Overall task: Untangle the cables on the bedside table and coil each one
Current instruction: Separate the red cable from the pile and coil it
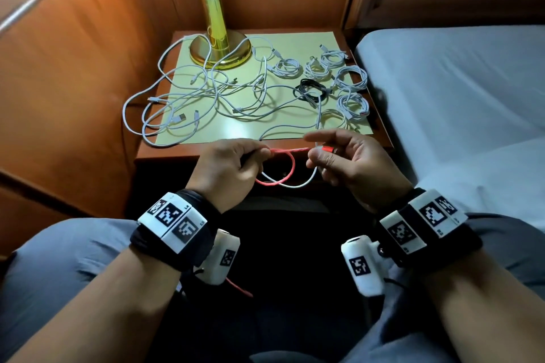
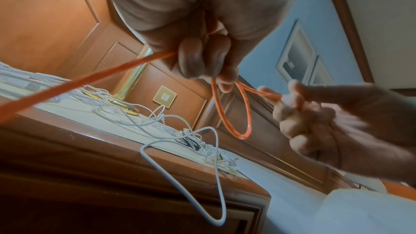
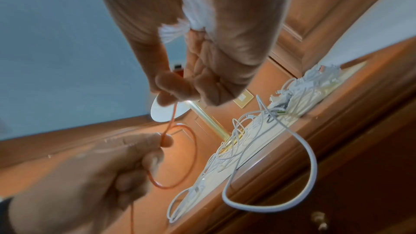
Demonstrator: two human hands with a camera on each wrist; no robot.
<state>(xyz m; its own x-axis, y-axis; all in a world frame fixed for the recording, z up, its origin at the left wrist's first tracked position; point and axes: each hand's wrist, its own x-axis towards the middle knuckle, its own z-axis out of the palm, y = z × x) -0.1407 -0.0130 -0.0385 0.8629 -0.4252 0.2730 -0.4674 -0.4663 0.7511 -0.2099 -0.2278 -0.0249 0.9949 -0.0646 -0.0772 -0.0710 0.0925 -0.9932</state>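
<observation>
In front of the bedside table (image 1: 165, 153) both hands hold a red cable (image 1: 287, 150). My left hand (image 1: 236, 162) grips it with curled fingers, and a small red loop (image 1: 277, 180) hangs below. My right hand (image 1: 339, 153) pinches the cable's red plug end (image 1: 328, 149) between thumb and middle finger, forefinger stretched out. The left wrist view shows the red cable (image 2: 243, 113) looped under my left fingers (image 2: 202, 60). In the right wrist view, the red cable (image 3: 171, 122) runs taut between the two hands. A tangle of white cables (image 1: 206, 97) lies on the table's left half.
Several coiled white cables (image 1: 339, 74) and one black coil (image 1: 309, 91) lie on the table's right side. A brass lamp base (image 1: 221, 50) stands at the back. One white cable loop (image 1: 295, 183) hangs over the table's front edge. A bed (image 1: 457, 82) is at right.
</observation>
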